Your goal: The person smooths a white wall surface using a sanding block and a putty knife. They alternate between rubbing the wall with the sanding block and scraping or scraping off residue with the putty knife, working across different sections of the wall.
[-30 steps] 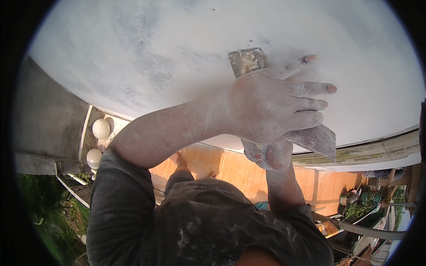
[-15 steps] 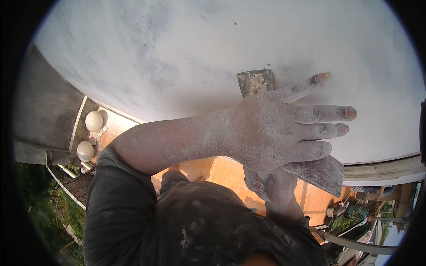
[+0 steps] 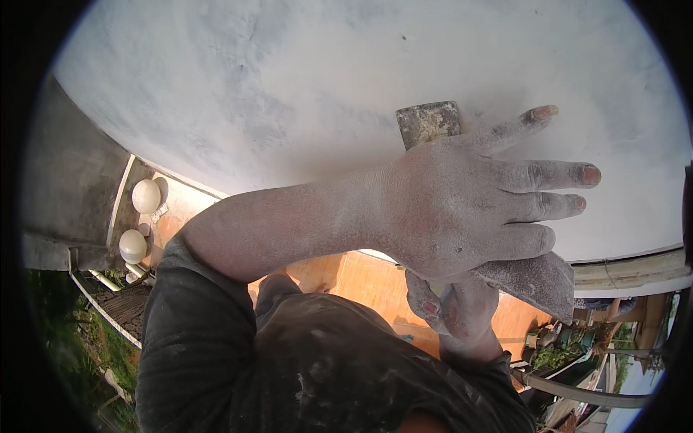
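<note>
Pressure kept even across the flat plate (image 3: 428, 124) would likely suit this work best, with its corners kept from digging into the white wall (image 3: 325, 79). The left hand (image 3: 455, 206), fingers fanned out, lies over the plate's lower part in the centre-right of the frame; its grip looks wide, the thumb hidden. Below it the right hand (image 3: 465, 310) curls in, but I cannot tell what it clasps. The plate is dark, square-cornered and crusted pale in patches; a rough, dust-coated grey sheet (image 3: 534, 281) pokes out beneath the left hand, lower right.

No lettering, numbers or signs can be read here.
</note>
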`<state>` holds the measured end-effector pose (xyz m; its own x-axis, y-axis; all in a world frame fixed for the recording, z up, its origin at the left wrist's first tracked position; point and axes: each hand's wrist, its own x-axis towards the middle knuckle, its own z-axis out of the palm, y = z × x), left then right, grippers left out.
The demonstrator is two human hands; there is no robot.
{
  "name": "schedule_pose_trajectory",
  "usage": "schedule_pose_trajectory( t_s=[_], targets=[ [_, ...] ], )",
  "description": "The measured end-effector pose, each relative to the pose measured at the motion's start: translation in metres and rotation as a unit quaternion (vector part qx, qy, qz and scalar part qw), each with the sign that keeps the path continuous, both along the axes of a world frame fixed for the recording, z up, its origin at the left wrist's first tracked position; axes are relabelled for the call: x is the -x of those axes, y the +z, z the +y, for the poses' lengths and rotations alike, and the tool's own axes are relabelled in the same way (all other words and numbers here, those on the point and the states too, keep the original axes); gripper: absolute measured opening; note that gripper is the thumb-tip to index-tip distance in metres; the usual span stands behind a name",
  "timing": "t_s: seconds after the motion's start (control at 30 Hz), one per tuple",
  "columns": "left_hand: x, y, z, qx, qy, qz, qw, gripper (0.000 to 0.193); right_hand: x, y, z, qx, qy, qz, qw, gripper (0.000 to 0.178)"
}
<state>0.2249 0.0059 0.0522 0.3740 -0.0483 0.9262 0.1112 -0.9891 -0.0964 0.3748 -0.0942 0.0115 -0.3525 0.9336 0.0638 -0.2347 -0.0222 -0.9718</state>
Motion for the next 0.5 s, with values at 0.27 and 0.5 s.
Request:
schedule_pose_trajectory(
  t_s=[0.27,0.5],
  targets=[
    [-0.010,-0.002,0.004,-0.028,0.012,-0.056,0.998,0.026,0.001,0.008,-0.008,-0.030,0.017,-0.034,0.999,0.033],
    [-0.014,0.000,-0.003,0.001,0.010,-0.049,0.999,0.024,-0.003,0.012,-0.003,0.006,0.009,-0.012,1.000,0.032]
  ],
)
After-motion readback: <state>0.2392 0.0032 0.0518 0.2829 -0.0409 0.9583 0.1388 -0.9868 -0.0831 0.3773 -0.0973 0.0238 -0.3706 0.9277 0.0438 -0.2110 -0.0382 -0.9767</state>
